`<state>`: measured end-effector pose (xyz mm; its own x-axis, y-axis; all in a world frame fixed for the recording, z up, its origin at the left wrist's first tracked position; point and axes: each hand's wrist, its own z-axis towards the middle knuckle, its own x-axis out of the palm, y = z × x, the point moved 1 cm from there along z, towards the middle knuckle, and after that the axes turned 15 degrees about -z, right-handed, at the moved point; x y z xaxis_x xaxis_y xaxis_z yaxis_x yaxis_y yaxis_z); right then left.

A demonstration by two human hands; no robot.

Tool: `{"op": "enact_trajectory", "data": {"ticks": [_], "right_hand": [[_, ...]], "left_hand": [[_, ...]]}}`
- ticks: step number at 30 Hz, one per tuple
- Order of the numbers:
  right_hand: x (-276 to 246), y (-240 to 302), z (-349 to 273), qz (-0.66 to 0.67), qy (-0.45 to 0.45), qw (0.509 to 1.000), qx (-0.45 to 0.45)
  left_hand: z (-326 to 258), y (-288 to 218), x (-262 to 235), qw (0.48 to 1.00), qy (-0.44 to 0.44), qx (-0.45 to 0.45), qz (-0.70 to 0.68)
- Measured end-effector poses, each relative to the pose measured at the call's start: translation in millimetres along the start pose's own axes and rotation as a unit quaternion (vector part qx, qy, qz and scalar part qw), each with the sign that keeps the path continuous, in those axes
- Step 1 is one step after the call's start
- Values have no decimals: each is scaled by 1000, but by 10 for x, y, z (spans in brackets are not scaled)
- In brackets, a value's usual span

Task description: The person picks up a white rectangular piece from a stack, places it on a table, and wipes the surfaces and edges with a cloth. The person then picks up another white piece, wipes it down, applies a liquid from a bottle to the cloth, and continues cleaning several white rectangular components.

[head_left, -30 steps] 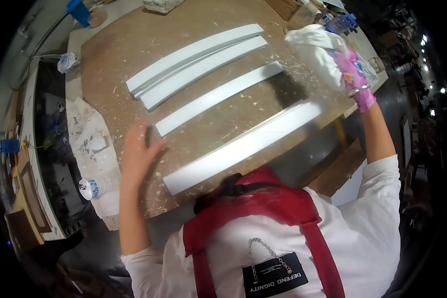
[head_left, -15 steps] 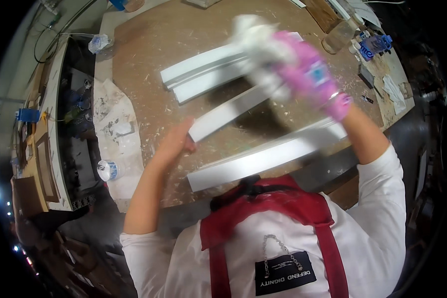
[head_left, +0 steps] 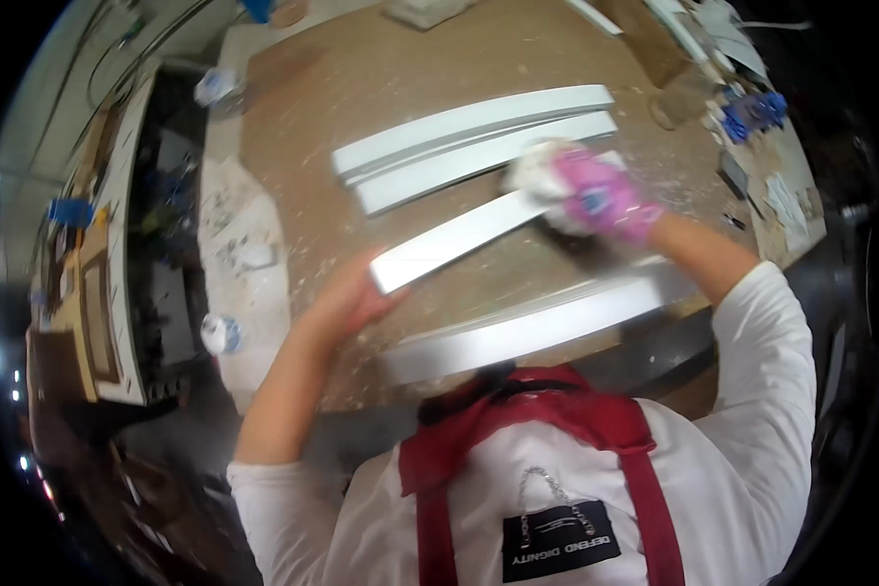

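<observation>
Several long white painted boards lie on a brown workbench (head_left: 381, 78). My bare left hand (head_left: 347, 298) rests on the near-left end of the third board (head_left: 449, 242), fingers spread against it. My right hand (head_left: 601, 200), in a pink glove, presses a white cloth (head_left: 537, 176) onto the right part of that same board. Two more white boards (head_left: 469, 137) lie side by side just beyond it. A wider white board (head_left: 527, 327) lies closest to me along the bench's front edge.
A paint-spattered white strip (head_left: 244, 254) runs down the bench's left side, with a small round container (head_left: 220, 334) on it. Blue items (head_left: 752, 109) and clutter sit at the far right. A dark shelf unit (head_left: 156, 225) stands left of the bench.
My right hand brought the cloth from the far right of the bench down onto the third board. My left hand moved from the front board up to the third board's left end.
</observation>
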<state>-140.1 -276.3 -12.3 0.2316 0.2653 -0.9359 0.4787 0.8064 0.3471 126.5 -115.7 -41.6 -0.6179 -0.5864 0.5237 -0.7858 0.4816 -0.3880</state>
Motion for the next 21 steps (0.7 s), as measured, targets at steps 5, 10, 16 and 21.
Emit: {"op": "enact_trajectory", "data": {"ticks": [5, 10, 16, 21], "right_hand": [[-39, 944, 371, 49, -8, 987, -151], [-24, -464, -76, -43, -110, 967, -224], [-336, -1800, -1070, -229, 139, 931, 249], [-488, -1935, -1166, -92, 45, 921, 377]], "left_hand": [[-280, -121, -145, 995, -85, 34, 45], [-110, -166, -591, 996, 13, -19, 84], [-101, -362, -412, 982, 108, -43, 147], [-202, -292, -171, 972, 49, -38, 226]]}}
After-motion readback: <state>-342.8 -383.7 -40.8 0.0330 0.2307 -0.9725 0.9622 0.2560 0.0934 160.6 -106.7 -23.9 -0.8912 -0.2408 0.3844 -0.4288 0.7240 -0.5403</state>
